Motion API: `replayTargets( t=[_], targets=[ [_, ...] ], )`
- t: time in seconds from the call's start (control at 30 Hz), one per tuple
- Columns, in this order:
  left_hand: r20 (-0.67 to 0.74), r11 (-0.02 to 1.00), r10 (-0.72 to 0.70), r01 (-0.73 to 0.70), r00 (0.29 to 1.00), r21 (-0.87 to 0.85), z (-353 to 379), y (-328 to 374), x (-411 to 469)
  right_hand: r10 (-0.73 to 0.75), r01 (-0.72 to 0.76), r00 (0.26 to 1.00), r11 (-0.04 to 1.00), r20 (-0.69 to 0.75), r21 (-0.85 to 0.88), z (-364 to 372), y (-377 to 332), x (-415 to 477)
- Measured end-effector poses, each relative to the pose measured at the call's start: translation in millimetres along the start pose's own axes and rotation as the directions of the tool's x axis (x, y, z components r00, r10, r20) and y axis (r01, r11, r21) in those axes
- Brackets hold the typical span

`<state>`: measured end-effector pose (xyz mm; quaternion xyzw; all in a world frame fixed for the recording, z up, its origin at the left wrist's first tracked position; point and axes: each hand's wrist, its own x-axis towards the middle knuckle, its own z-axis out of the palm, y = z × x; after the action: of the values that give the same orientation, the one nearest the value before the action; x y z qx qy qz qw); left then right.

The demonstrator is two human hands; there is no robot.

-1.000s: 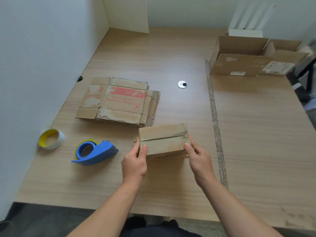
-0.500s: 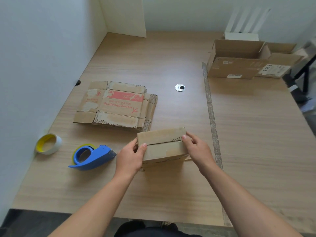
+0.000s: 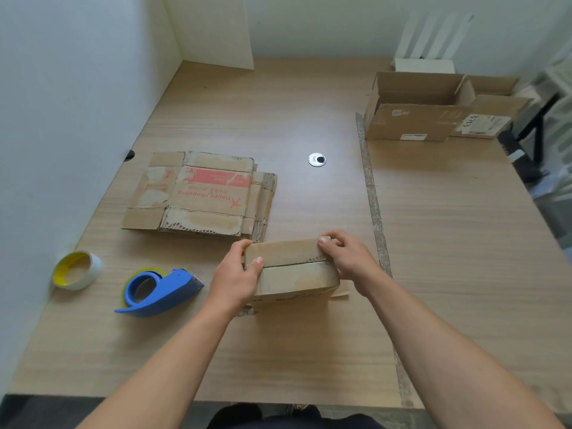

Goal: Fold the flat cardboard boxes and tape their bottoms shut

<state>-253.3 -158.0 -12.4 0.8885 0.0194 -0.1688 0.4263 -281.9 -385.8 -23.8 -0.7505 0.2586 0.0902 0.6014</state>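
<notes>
**Desk:** Head view: what's at the centre?
**Photographer:** Two bare forearms reach across a wood-grain counter [image 3: 278, 351] to a small folded box [image 3: 291, 270]. It sits near the front edge with its taped seam facing up.

**Desk:** And the hands?
**Photographer:** The left hand [image 3: 238, 281] grips the box's left end, thumb on top and fingers curled round the far edge. The right hand [image 3: 351, 258] grips the right end, thumb pressed on top beside the seam and fingers wrapped behind.

**Desk:** Is the box flat on the counter?
**Photographer:** Cannot tell. Loose flaps show beneath it at both near corners.

**Desk:** What lies to the left?
**Photographer:** A stack of flats [image 3: 201, 193], red print on the top sheet, lies just beyond the box, its near right corner close to the left hand. A blue dispenser [image 3: 161, 291] rests beside that hand. A white-and-yellow roll [image 3: 75, 270] sits farther left, by the wall [image 3: 62, 103].

**Desk:** And to the right?
**Photographer:** A worn strip [image 3: 373, 196] runs front to back just past the right hand. Two open boxes [image 3: 414, 119] stand together at the far right, well apart from the box. A round metal grommet [image 3: 317, 159] sits between them and the flats
</notes>
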Motion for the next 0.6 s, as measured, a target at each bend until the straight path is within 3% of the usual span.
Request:
replayTargets(
  t=[0.23,0.4,0.6],
  targets=[
    [0.047,0.998,0.069,-0.069,0.997,0.004,-6.2,3.4,-1.2,0.113,-0.109,0.994,0.979,-0.012,0.175,2.4,-1.8,-5.2],
    [-0.128,0.986,0.111,-0.125,0.986,-0.106,-3.4,7.1,-15.3,-0.006,0.035,0.99,0.978,-0.141,0.205,4.0,-0.5,-19.5],
    [-0.166,0.891,0.004,-0.079,0.986,-0.448,-4.8,17.2,-26.1,-0.06,0.108,0.992,0.857,-0.11,0.504,-2.6,2.4,-41.7]
  ],
)
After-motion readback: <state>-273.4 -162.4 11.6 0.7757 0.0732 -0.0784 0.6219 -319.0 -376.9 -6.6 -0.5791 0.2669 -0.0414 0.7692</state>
